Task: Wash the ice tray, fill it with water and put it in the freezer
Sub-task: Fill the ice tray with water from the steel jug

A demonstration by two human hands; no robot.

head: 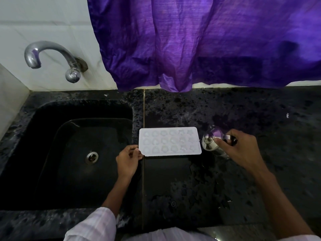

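A white ice tray [170, 141] with several shaped cavities lies flat on the black granite counter [251, 110], just right of the sink. My left hand [128, 160] pinches the tray's near left corner between thumb and fingers. My right hand [241, 150] grips a shiny steel cup [211, 141] by its side, tilted with its mouth toward the tray's right edge. Whether water is leaving the cup I cannot make out.
A black sink [52, 136] with a metal drain [91, 157] fills the left side, under a chrome wall tap [50, 56]. A purple curtain [199, 40] hangs over the back of the counter. The counter surface looks wet in front of the tray.
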